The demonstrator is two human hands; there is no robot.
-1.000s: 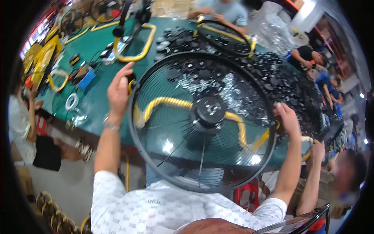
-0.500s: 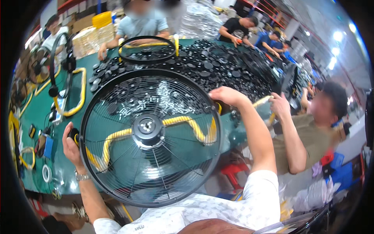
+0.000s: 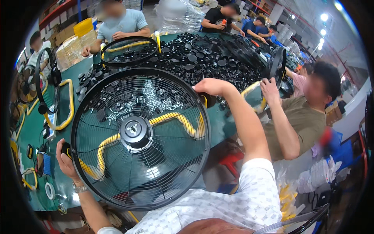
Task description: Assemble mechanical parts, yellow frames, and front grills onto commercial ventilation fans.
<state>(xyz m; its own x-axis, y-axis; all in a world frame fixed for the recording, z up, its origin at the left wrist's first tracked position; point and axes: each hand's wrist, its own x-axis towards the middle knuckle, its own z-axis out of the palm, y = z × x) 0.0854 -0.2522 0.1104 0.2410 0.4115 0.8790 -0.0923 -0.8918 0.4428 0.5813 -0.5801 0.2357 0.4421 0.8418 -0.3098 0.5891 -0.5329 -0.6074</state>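
In front of me stands a large round black fan frame (image 3: 141, 187) with a wire grille and a metal hub (image 3: 135, 133) at its centre. Through the grille shows its bent yellow tube stand (image 3: 183, 120), covered in clear wrap. My right hand (image 3: 213, 86) is closed over a black knob (image 3: 207, 100) at the frame's upper right side. At the left rim my left hand (image 3: 67, 163) cups another black knob (image 3: 66, 149), its fingers partly curled. Loose silver screws (image 3: 150, 95) lie on the table behind the grille.
Black round parts (image 3: 191, 58) are heaped across the green table (image 3: 64, 183). Other fan frames stand at the far side (image 3: 128, 62) and left (image 3: 39, 78). A co-worker (image 3: 307, 113) at my right handles another fan (image 3: 277, 66). A tape roll (image 3: 50, 191) lies at the left.
The view has shifted, so the table and fan sit further left in it. Both my hands stay at the knobs. A far co-worker in black has raised an orange tool.
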